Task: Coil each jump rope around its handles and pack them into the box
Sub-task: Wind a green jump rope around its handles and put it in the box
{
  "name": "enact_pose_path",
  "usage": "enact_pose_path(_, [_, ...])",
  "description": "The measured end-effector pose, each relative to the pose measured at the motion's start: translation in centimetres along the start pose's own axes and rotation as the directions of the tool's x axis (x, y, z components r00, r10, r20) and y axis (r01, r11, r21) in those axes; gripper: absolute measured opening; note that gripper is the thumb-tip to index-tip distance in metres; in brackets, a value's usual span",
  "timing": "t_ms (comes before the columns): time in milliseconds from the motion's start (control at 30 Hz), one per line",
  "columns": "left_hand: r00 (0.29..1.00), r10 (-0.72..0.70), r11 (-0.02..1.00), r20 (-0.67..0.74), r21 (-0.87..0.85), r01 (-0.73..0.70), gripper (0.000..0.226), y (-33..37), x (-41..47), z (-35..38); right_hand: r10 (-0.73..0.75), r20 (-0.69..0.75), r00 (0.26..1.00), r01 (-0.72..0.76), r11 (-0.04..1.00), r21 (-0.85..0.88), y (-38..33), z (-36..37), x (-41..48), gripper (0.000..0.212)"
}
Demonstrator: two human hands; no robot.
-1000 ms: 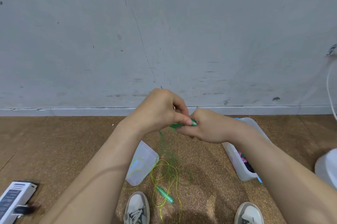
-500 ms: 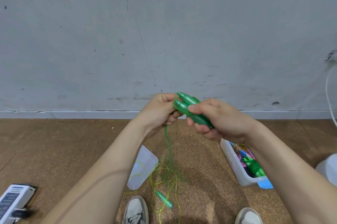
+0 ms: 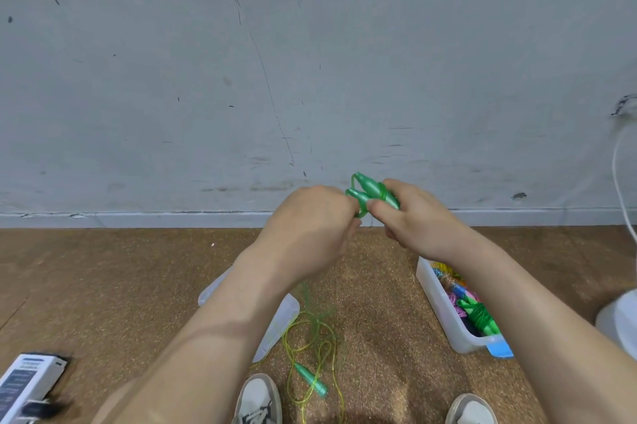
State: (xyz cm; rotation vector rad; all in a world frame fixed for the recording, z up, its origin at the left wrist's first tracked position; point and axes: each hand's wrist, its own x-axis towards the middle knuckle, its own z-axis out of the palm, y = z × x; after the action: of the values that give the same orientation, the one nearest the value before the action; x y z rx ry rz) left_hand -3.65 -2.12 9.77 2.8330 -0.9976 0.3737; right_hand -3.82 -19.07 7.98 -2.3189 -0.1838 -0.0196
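Note:
My right hand grips two green jump rope handles held side by side, tips pointing up-left. My left hand pinches the green rope just below the handles, where a loop lies around them. The rest of this rope hangs down behind my left forearm to the floor. A white box at the right holds several coiled ropes, a green one nearest me. On the floor between my feet lies a yellow-green rope with a green handle.
The box's translucent lid lies on the cork floor under my left forearm. A white carton sits at lower left. My two shoes are at the bottom edge. A white object and cable stand at right, below the grey wall.
Both hands rose from mid-floor height to the skirting line. The handles came out into view in my right hand, and my left hand has brought rope around them.

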Motion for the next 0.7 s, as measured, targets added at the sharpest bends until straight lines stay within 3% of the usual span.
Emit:
enact_pose_path(100, [1.0,-0.024,0.995,0.016,-0.101,0.025,0.018,-0.3,-0.3,-0.8,-0.028,0.105,0.994,0.049,0.977,-0.209,-0.1,0.3,-0.5,0.024])
enact_pose_path(200, [0.984,-0.175,0.912,0.022,-0.372,0.171,0.005,-0.2,-0.4,-1.4,-0.003,0.244,0.97,0.087,0.939,-0.332,-0.4,1.1,-1.2,0.022])
enact_pose_path(267, [0.945,-0.305,0.735,0.117,-0.603,0.312,0.003,-0.2,-0.3,-1.1,-0.019,0.304,0.952,0.133,0.924,-0.358,-0.9,1.8,-1.5,0.021])
enact_pose_path(367, [0.856,-0.416,0.305,0.307,-0.84,0.449,0.005,-0.9,-0.3,-0.4,-0.06,0.328,0.943,0.19,0.905,-0.381,-1.6,2.1,-1.9,0.024])
enact_pose_path(433, [0.836,-0.427,0.181,0.344,-0.874,0.452,0.01,-1.4,-0.3,-0.2,-0.058,0.313,0.948,0.182,0.907,-0.381,-1.9,1.8,-2.0,0.02])
enact_pose_path(567, [0.885,-0.353,0.264,0.304,-0.875,0.406,0.014,-1.9,-0.3,-0.2,-0.075,0.371,0.926,0.193,0.937,-0.29,-2.6,1.2,-2.2,0.021])
enact_pose_path(700, [0.918,-0.282,0.282,0.279,-0.89,0.358,0.014,-2.6,-0.3,-0.4,-0.078,0.452,0.888,0.1,0.995,-0.024,-3.3,0.6,-2.7,0.018])
